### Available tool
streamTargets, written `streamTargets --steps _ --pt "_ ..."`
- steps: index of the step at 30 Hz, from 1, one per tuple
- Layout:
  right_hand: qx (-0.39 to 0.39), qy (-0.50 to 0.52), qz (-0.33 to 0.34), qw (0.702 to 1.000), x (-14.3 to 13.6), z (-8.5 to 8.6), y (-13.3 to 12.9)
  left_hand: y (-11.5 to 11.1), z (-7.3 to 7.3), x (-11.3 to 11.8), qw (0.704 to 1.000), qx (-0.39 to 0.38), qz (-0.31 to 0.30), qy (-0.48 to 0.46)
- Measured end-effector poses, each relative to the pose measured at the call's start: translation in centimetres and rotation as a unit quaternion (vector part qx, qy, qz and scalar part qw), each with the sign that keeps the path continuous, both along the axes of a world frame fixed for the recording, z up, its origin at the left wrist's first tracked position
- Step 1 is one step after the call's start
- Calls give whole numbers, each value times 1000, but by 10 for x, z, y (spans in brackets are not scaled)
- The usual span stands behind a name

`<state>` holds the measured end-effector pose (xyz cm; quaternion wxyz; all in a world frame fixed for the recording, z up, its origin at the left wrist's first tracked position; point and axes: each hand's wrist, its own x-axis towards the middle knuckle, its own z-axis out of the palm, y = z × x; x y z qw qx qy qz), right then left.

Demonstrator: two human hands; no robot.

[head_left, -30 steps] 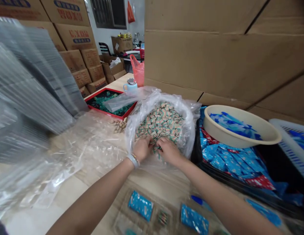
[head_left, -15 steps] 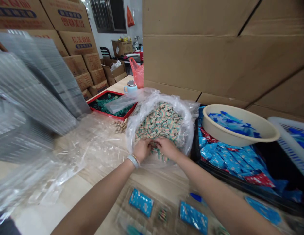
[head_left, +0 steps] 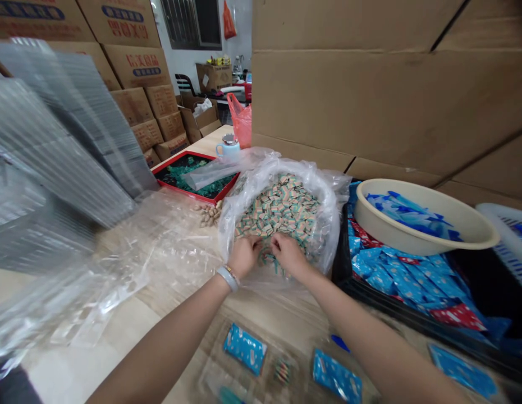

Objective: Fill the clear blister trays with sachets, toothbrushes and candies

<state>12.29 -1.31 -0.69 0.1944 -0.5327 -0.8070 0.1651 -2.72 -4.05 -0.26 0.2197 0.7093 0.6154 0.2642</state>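
A clear plastic bag (head_left: 332, 224) with a rolled-back rim stands on the table, full of small flat pieces (head_left: 282, 202) striped in peach, green and dark. Over its near side my left hand (head_left: 244, 255) bends its fingers together among the pieces, a pale band on the wrist. My right hand (head_left: 289, 255) is close beside it, fingers curled in a pinch, with a small gap between the two. Whatever lies in the fingertips is hidden. Below my forearms, clear trays hold blue patterned packets (head_left: 245, 348) and a small bundle of striped pieces (head_left: 282, 370).
On the right, a cream basin (head_left: 427, 247) of blue pieces rests over a black crate (head_left: 343, 275) of blue and red packets. Stacked clear trays (head_left: 71, 134) lean at left. Behind are a red-rimmed tray (head_left: 214, 200), a mug (head_left: 229, 147) and tall cardboard (head_left: 349, 101).
My hands have drawn slightly apart; their fingers met at the pieces before. The whole view has shifted a little, so most things appear farther right.
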Motion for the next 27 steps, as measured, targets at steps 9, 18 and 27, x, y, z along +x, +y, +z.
streamTargets --steps 9,18,27 --pt "-135 179 62 972 -3 13 -9 -10 10 -15 970 -140 -13 -197" --pt "-74 122 21 990 2 1 -13 -11 2 -14 968 -118 33 -219" --pt "1 -64 108 992 -11 11 -51 -25 -2 -12 993 -26 -109 -32"
